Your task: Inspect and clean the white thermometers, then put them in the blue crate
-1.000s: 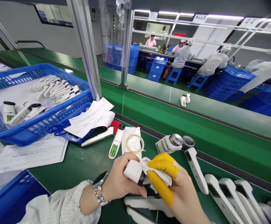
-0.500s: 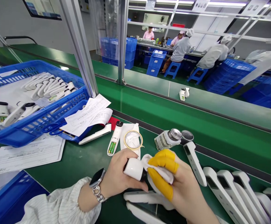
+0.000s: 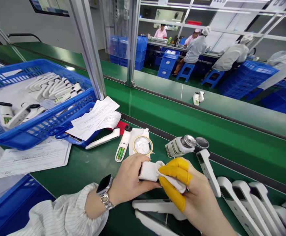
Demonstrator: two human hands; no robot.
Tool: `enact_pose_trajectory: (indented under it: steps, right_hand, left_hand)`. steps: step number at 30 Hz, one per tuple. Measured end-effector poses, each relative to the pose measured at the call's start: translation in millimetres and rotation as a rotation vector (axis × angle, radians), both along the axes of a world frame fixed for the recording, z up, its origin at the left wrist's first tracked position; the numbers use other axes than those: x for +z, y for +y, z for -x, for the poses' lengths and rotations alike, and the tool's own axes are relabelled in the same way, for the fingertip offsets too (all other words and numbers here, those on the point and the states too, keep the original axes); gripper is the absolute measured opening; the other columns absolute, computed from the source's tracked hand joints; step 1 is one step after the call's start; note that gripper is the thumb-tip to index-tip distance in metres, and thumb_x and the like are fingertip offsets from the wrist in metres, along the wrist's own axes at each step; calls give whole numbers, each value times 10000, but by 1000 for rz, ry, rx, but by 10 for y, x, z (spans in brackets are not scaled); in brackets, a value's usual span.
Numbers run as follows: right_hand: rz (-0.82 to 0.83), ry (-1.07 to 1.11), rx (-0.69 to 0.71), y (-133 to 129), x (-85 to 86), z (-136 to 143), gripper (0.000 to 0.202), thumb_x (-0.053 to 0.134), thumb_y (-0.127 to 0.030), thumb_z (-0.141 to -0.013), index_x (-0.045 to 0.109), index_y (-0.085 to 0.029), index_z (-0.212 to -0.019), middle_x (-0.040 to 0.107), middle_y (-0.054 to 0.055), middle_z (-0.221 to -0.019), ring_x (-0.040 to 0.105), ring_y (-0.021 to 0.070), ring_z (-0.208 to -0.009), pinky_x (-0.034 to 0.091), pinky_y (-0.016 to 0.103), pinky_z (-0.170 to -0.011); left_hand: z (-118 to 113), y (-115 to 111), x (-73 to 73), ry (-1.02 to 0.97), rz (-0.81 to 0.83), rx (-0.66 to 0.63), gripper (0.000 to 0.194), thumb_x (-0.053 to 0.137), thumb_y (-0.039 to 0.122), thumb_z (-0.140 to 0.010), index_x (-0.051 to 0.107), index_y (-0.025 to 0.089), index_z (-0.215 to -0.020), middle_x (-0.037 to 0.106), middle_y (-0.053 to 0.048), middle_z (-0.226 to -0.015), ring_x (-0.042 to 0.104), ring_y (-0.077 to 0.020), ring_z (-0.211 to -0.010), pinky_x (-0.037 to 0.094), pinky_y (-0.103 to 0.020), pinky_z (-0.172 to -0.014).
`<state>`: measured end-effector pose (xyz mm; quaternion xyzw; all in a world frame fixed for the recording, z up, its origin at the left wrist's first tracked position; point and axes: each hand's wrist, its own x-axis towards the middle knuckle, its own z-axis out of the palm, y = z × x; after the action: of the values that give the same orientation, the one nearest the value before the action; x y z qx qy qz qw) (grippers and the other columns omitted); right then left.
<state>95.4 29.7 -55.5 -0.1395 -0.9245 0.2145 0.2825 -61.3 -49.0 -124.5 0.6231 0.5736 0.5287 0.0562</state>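
White device [image 3: 148, 171] above green bench [image 3: 91, 170], held in left hand [image 3: 130, 178] between curled fingers and thumb, visible end pointing right against white cloth [image 3: 176, 184], full long axis hidden, right hand [image 3: 194, 188] pinching cloth in yellow-covered fingers

Qty at table [image 3: 91, 170]: 1 L hand [image 3: 130, 177], 1 R hand [image 3: 197, 191], 8+ loose white devices [image 3: 236, 205].
3 yellow finger covers [image 3: 173, 171], 1 cloth [image 3: 178, 186], 1 held device [image 3: 148, 171], 1 tape roll [image 3: 133, 145]; nr far edge 1 bottle [image 3: 177, 147], 1 metal lid [image 3: 202, 143]. Loose devices: 1 w/ 2 green batts [image 3: 119, 153], 1 by small blue tray [image 3: 91, 139], 1 nr bottle, 2 nr R hand, 3+ twd R edge, overlapped so tot. unclear.
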Motion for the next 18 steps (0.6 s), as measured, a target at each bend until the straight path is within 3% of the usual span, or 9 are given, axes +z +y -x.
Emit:
enact_pose_trajectory:
  steps: [4,8,14,18]
  right_hand:
    - [-76,-27,3,-18,-50,25,249,613,-102,-789,612,-253,-987,580,33,-784,534,192,-727,459,339,-612]
    - [-136,-59,-40,-1,-64,10,241,585,-95,-801,619,-247,-984,583,44,-804,521,202,-750,449,363,-633]
    - [-119,-148,40,-25,-49,0,158,547,-83,-814,630,-207,-868,562,64,-804,485,199,-744,441,348,-620]
    - [-108,-138,-19,12,-52,2,149,545,-118,-829,633,-222,-888,578,44,-782,511,193,-726,439,345,-626]
  left_hand:
    - [-8,19,13,93,-20,37,327,576,472,-813,470,205,-970,646,-41,-861,620,-184,-759,480,-305,-642]
    - [-17,27,1,124,-51,53,360,588,490,-802,478,199,-983,654,-47,-869,625,-186,-764,483,-309,-647]
    - [-16,19,-42,155,36,36,292,556,419,-828,481,196,-1000,654,-58,-881,622,-207,-775,483,-339,-650]
    - [-12,14,-30,159,16,49,370,595,491,-794,484,197,-988,657,-52,-877,623,-203,-765,482,-335,-646]
